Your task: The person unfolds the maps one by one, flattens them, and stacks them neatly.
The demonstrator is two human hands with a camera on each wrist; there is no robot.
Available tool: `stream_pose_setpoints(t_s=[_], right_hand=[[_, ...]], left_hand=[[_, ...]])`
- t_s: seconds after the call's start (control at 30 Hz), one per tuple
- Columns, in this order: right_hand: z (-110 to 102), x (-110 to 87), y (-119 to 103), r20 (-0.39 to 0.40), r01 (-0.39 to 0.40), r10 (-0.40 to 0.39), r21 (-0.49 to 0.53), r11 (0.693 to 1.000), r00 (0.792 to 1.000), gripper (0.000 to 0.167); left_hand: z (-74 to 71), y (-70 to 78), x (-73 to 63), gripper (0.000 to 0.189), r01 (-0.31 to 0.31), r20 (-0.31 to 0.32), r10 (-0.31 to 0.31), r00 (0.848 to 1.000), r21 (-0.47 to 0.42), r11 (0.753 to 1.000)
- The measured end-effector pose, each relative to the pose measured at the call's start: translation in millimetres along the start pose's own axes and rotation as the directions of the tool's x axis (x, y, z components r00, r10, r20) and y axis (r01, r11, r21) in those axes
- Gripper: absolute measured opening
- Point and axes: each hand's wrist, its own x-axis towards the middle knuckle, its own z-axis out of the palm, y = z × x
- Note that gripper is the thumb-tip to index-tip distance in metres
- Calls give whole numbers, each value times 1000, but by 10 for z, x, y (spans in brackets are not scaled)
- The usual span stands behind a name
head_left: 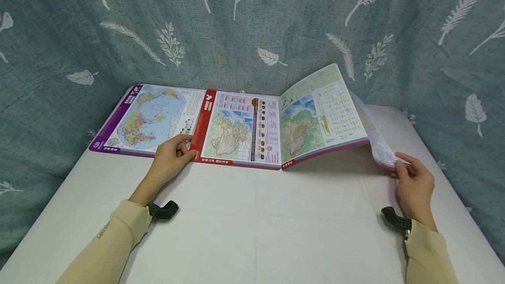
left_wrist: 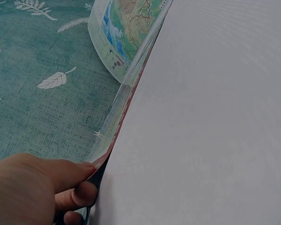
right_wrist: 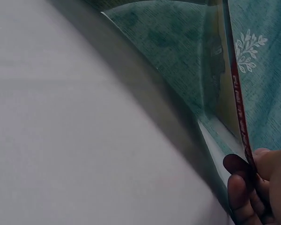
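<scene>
A glossy folding map with a red left border (head_left: pixel 201 126) is partly spread along the back of the table. Its middle panel (head_left: pixel 305 126) tilts up from a crease, and the far-right panel (head_left: pixel 380 143) curves down behind it. My left hand (head_left: pixel 171 157) pinches the map's lower left corner between thumb and fingers. The left wrist view shows that thumb (left_wrist: pixel 70 173) lying on top of the corner. With thumb and fingertips, my right hand (head_left: pixel 416 183) grips the far-right panel's near corner. Under the red border, on the left, lies a purple-edged world map (head_left: pixel 154 117).
The white table (head_left: pixel 252 222) extends in front of the maps. A blue-green leaf-patterned cloth (head_left: pixel 252 25) hangs directly behind them and along both sides. Black curved wrist devices (head_left: pixel 163 210) stick out from both of my cuffs.
</scene>
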Motion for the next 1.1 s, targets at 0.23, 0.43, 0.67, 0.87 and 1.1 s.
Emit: stream_pose_setpoints(t_s=[0.23, 0.43, 0.67, 0.87, 1.1], right_hand=[[-69, 33, 2, -3, -121, 122, 123, 985, 992, 38], [-63, 57, 2, -28, -162, 169, 161, 973, 985, 44], [-117, 94, 31, -66, -214, 237, 249, 945, 969, 59], [-173, 94, 63, -125, -260, 267, 73, 963, 955, 67], [-255, 135, 115, -97, -270, 270, 14, 963, 958, 77]], left_hand=[[2, 3, 2, 44, -1, -3, 1, 1000, 3, 1000], [6, 7, -4, 43, -2, 2, 2, 1000, -1, 1000], [-2, 4, 6, 43, -7, 1, 7, 1000, 0, 1000], [-13, 18, 4, 43, -8, 2, 8, 1000, -7, 1000], [-9, 11, 2, 43, -7, 4, 7, 1000, -8, 1000]])
